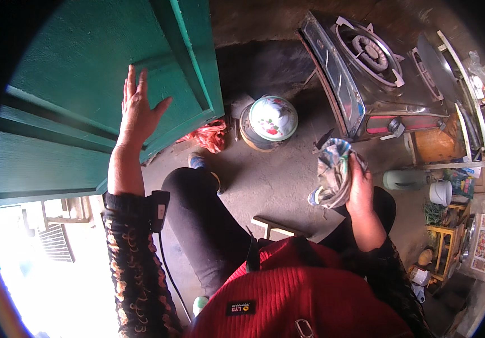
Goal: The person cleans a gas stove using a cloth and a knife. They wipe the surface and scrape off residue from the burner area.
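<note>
A crumpled cloth [333, 173], grey with blue and white patches, is bunched in my right hand [360, 188] above the concrete floor. My left hand [137, 112] is raised in front of a green wooden door [94, 84], fingers spread and holding nothing. Whether its palm touches the door panel I cannot tell. The door's lower edge and a raised moulding lie to the right of that hand. A small black device [159, 210] with a cable is at my left cuff.
A lidded pot [273, 118] with a floral enamel lid stands on the floor beside a red plastic bag [210, 136]. Upper right is a gas stove [373, 63]. A small wooden stool [279, 226] shows between my legs. A green thermos [405, 179] and white bucket [440, 192] are at right.
</note>
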Demonstrator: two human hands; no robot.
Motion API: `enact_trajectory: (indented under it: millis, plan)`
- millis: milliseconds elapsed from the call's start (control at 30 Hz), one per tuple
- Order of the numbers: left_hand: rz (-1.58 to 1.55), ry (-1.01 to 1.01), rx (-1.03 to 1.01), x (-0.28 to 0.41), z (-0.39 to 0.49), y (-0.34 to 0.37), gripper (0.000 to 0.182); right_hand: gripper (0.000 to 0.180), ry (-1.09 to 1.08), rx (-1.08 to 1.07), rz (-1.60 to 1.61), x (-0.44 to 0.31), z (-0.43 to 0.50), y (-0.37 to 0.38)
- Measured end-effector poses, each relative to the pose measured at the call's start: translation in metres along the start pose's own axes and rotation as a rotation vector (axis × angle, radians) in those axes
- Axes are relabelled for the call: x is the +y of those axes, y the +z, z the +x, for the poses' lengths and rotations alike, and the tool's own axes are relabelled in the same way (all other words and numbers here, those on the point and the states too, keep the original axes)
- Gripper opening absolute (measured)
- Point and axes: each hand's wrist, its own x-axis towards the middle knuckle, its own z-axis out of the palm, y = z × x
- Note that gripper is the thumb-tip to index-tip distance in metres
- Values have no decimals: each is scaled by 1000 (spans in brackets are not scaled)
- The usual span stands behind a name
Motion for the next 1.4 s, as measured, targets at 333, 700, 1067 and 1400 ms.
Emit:
enact_trajectory:
  millis: [333, 700, 1067, 1400]
  plan:
    - [123, -5, -90, -24, 19, 4, 87, 25, 23, -25, -116, -1, -9, -37]
    - [126, 24, -111, -38, 16, 11, 87, 26, 86, -45, -130, 9, -7, -35]
    - [222, -15, -197, -33, 20, 5, 89, 23, 22, -66, -215, -3, -20, -53]
    - [324, 2, -378, -41, 31, -17, 87, 23, 36, -100, -101, -10, -32, -91]
